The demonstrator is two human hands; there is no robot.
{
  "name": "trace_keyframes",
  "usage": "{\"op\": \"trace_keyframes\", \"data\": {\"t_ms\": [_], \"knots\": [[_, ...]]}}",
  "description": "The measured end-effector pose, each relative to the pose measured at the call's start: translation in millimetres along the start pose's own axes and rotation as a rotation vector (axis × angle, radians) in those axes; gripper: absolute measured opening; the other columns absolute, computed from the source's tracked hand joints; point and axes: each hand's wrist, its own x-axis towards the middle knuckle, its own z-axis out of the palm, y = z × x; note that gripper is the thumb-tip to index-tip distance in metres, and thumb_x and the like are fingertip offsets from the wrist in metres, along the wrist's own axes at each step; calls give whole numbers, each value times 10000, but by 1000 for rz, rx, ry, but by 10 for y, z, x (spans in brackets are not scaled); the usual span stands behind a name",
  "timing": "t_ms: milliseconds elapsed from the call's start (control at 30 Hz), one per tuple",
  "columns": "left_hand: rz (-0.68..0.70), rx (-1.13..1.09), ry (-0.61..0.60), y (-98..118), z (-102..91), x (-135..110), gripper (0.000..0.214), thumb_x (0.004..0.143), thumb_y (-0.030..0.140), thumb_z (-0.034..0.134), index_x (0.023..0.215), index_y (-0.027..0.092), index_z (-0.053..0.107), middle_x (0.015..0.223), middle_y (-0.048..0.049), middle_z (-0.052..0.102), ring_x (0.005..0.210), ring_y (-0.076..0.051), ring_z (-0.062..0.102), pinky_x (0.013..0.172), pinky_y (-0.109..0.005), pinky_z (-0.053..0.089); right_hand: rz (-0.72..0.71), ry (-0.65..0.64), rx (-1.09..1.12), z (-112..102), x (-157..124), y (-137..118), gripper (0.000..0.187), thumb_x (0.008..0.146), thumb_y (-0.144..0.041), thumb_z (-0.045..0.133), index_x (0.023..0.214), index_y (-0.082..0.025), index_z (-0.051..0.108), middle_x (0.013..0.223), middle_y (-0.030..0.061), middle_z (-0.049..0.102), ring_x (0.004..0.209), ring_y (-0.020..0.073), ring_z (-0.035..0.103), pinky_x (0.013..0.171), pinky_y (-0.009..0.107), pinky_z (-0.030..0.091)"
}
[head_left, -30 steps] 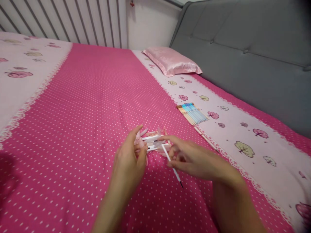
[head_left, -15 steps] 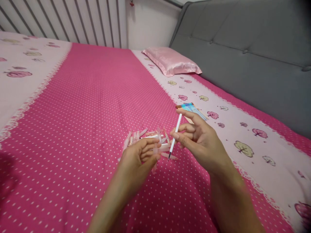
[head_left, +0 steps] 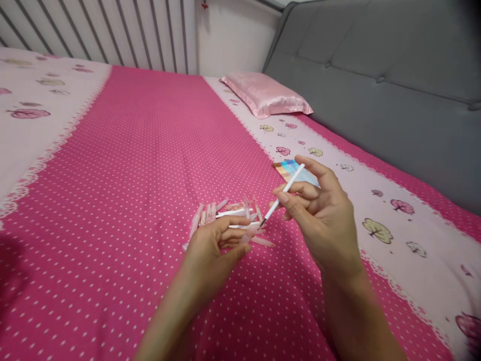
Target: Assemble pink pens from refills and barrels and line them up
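My right hand [head_left: 317, 210] is closed on a white pen refill [head_left: 283, 196] with a dark tip, pinched between thumb and fingers. The refill slants down to the left. Its tip is at the end of a translucent pink pen barrel [head_left: 251, 234]; whether it is inside the opening I cannot tell. Between thumb and fingers, my left hand [head_left: 218, 245] grips that barrel, most of which is hidden. Behind my left hand lies a loose pile of pink and white pen parts [head_left: 214, 209], partly covered by it.
A flat set of blue and orange pens or refills [head_left: 287, 168] lies behind my right hand. The bed has a pink dotted sheet [head_left: 150, 150]. A pink satin pillow [head_left: 265, 93] rests by the grey padded headboard [head_left: 376, 100], with a slatted white rail [head_left: 124, 35] at the back.
My right hand has moved up and right, tilting the refill from nearly upright to slanted. The barrel in my left hand has turned from upright to point toward the refill's tip.
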Motion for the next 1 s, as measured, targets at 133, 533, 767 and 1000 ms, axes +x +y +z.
{"op": "trace_keyframes", "data": {"t_ms": [133,533,767,1000], "knots": [[38,34,-4,3,0,-13,117,716,140,644,821,189,654,768,-3,717,747,-145,669,731,-273,503,8,10,15,16,-8,-19,475,878,-308,552,1320,-312,377,800,12,539,653,167,587,511,299,504],[73,81,-35,-15,-15,-17,113,741,139,633,844,171,664,802,-18,690,745,-128,632,711,-242,489,23,-16,40,47,-36,-15,491,882,-312,548,1335,-315,357,837,18,555,667,163,597,528,293,513],[106,56,-75,-38,-33,-22,123,757,162,643,874,186,672,825,-9,705,758,-137,653,702,-250,503,-17,-25,96,81,-29,20,501,857,-264,583,1321,-282,394,796,-12,557,604,125,579,503,252,498],[116,5,-83,-14,-25,-43,131,768,138,640,870,208,684,808,4,722,755,-129,671,705,-243,514,1,-75,147,115,-49,16,492,842,-218,585,1305,-272,429,754,-25,542,589,120,578,492,243,504]]}}
